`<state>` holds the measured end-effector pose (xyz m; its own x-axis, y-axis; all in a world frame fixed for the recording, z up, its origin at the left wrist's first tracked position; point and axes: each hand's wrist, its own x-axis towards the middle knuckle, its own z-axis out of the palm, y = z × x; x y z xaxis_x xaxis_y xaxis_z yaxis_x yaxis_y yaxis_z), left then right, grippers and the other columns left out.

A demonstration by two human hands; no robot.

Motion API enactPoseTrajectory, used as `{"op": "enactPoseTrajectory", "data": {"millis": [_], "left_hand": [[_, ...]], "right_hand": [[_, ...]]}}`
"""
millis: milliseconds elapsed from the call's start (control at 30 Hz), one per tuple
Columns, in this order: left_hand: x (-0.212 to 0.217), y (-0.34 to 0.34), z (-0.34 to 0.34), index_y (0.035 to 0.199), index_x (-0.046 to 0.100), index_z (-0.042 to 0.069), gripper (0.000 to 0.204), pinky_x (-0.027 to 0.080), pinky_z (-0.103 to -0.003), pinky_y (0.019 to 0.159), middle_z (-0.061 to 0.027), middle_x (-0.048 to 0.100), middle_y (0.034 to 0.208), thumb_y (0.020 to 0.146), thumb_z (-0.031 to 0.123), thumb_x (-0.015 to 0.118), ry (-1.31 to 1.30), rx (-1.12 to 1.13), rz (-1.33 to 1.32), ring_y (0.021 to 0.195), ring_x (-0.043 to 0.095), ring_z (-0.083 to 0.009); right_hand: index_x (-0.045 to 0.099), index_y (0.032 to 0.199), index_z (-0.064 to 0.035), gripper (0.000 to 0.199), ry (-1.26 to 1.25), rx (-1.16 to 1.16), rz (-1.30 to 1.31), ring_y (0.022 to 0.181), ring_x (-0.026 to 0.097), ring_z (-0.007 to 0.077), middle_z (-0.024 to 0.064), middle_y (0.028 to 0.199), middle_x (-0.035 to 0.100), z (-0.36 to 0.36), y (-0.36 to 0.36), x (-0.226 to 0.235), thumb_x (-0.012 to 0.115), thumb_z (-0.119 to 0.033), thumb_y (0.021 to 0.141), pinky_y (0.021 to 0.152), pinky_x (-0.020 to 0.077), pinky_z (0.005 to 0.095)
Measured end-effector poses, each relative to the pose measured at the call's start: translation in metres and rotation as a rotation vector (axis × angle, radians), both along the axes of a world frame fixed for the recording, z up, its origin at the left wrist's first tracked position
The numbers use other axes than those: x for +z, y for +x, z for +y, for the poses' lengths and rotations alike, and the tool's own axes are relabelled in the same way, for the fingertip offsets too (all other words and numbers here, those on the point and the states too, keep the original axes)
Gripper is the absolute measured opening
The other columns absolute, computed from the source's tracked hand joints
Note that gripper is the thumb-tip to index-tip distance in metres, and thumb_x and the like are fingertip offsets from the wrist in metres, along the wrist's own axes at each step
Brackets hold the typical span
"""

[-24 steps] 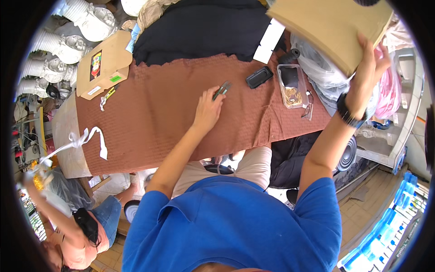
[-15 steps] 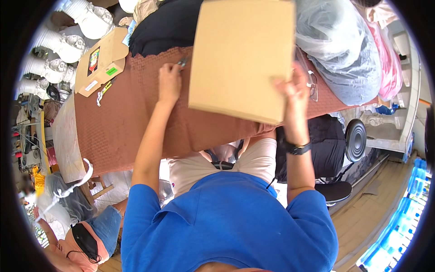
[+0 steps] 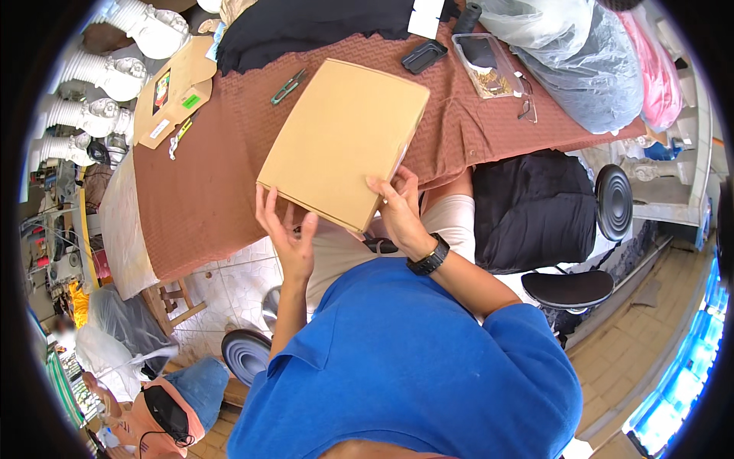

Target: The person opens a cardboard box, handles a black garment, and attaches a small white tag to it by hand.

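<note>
Thumb on top, the right hand [image 3: 403, 218] grips the cardboard box [image 3: 344, 145] near its near right corner; the left hand [image 3: 292, 243] spreads loose fingers at the near left corner, contact unclear. The box hangs over the table's [image 3: 199, 183] near edge, long axis running away and rightward.

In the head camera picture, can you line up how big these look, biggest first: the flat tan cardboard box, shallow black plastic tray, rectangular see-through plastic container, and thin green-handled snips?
1. Tan cardboard box
2. See-through container
3. Black tray
4. Green-handled snips
</note>
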<state>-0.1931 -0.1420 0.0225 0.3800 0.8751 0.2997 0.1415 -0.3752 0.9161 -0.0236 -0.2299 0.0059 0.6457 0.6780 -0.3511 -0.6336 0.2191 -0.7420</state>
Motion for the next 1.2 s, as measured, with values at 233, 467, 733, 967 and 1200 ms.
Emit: {"op": "enactPoseTrajectory", "data": {"millis": [233, 467, 733, 967, 1200], "left_hand": [[0.003, 0.009, 0.021, 0.153, 0.037, 0.002, 0.080, 0.026, -0.050, 0.122, -0.0218, 0.015, 0.166, 0.087, 0.018, 0.078, -0.032, -0.078, 0.003, 0.151, 0.026, -0.0378], [0.029, 0.010, -0.004, 0.148, 0.048, 0.013, 0.083, 0.023, -0.056, 0.121, -0.0186, 0.027, 0.163, 0.077, 0.026, 0.088, 0.441, -0.270, 0.452, 0.150, 0.026, -0.0424], [0.002, 0.012, -0.006, 0.145, 0.052, 0.023, 0.085, 0.024, -0.062, 0.117, -0.0117, 0.041, 0.151, 0.068, 0.020, 0.088, 0.754, -0.146, 0.573, 0.144, 0.034, -0.0382], [0.002, 0.018, -0.011, 0.137, 0.057, 0.018, 0.073, 0.027, -0.061, 0.117, -0.0101, 0.049, 0.143, 0.069, 0.017, 0.084, 0.735, -0.216, 0.536, 0.142, 0.039, -0.0376], [0.024, 0.002, 0.010, 0.117, 0.072, 0.014, 0.040, 0.039, -0.055, 0.111, -0.0069, 0.069, 0.122, 0.078, 0.006, 0.076, 0.912, -0.175, 0.236, 0.124, 0.061, -0.0353]], "right_hand": [[0.033, 0.134, 0.0160, 0.092, -0.325, 0.144, -0.183, 0.104, 0.062, 0.0262, 0.0241, 0.119, 0.058, -0.018, 0.044, -0.012, 0.081, -0.046, 0.085, 0.089, 0.0550, 0.0354], [0.052, 0.128, 0.0100, 0.071, -0.156, 0.205, 0.021, 0.098, 0.059, 0.0183, 0.0161, 0.118, 0.060, -0.005, 0.073, -0.008, 0.081, -0.040, 0.087, 0.090, 0.0505, 0.0333], [0.056, 0.120, 0.0073, 0.068, -0.321, 0.119, -0.118, 0.092, 0.064, 0.0187, 0.0128, 0.109, 0.064, 0.006, 0.067, 0.019, 0.086, -0.040, 0.081, 0.084, 0.0531, 0.0337], [0.060, 0.124, 0.0023, 0.050, -0.096, 0.033, 0.009, 0.100, 0.067, 0.0201, 0.0086, 0.113, 0.067, -0.003, 0.065, 0.016, 0.080, -0.028, 0.089, 0.082, 0.0557, 0.0364], [0.067, 0.099, -0.0046, 0.049, 0.014, -0.113, -0.350, 0.069, 0.061, 0.0108, 0.0039, 0.088, 0.068, -0.037, 0.076, 0.035, 0.044, -0.047, 0.108, 0.062, 0.0458, 0.0246]]}}
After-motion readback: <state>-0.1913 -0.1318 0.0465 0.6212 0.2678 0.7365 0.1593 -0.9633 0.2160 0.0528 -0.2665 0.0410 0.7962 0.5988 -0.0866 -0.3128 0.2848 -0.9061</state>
